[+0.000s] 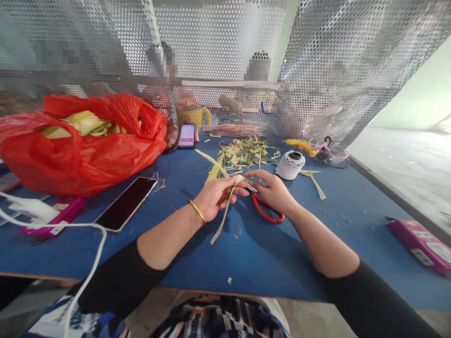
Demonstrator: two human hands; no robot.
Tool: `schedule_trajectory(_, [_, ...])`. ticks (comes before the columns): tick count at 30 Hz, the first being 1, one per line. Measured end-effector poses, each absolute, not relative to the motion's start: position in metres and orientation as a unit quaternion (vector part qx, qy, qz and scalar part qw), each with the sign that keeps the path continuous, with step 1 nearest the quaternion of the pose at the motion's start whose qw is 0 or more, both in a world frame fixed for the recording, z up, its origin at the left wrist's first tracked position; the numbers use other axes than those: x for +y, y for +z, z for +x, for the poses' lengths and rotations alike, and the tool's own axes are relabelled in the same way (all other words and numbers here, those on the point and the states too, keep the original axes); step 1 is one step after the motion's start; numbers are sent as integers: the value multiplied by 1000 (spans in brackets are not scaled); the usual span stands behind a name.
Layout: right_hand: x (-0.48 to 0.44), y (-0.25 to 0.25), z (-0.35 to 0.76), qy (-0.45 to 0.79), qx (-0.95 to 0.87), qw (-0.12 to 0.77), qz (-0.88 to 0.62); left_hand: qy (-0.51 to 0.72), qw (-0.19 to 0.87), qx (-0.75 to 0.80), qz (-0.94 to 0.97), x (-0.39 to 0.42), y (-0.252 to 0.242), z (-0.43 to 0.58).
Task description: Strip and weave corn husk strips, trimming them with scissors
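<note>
Between the fingers of my left hand (213, 197) is a pale corn husk strip (223, 217), folded at the top, with one tail hanging toward me and another pointing away to the upper left. My right hand (273, 188) meets it from the other side, its fingers pinched at the folded part of the husk. Red-handled scissors (268, 217) lie on the table beneath my right hand; their blades are partly hidden by the fingers. Just behind the hands, a wider green-yellow husk piece (214, 171) rests on the table near a heap of husk scraps (246, 151).
A red plastic bag (116, 159) of husks stands left, near a dark phone (127, 204) and a white cable (102, 244). To the right are a white thread spool (290, 165), a yellow tool (301, 146) and a purple power strip (421, 244). Perforated metal sheeting (229, 42) borders the back.
</note>
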State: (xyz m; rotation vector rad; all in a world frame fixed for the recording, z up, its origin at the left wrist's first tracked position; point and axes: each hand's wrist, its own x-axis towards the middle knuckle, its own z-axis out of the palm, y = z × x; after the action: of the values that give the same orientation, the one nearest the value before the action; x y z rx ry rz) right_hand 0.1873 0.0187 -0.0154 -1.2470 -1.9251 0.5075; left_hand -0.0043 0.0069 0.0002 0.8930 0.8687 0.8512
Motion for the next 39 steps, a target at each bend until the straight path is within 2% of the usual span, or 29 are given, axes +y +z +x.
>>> schedule_trajectory(3, [20,-16,187,221,-752,403,-472,381,723,394,421,5,3,-4])
schedule_trajectory(6, [19,-14,187,248,-769,371,-457,391,715,390,429,4,6,-4])
schedule_trajectory(9, [17,-10,187,220,-779,362,-462,417,695,396,432,5,8,-4])
schedule_trajectory(13, [12,-6,188,104,-784,383,-477,427,679,438,405,7,8,-3])
schedule_trajectory(20, [6,0,188,-205,-802,292,-480,414,641,489,423,7,7,1])
schedule_trajectory(29, [-2,12,188,-366,-808,246,-391,395,635,507,429,7,7,1])
schedule_trajectory(34, [-6,13,185,-342,-796,267,-422,396,700,471,361,7,10,-1])
schedule_trajectory(39, [-7,12,184,-195,-818,323,-433,424,748,440,258,10,12,-5])
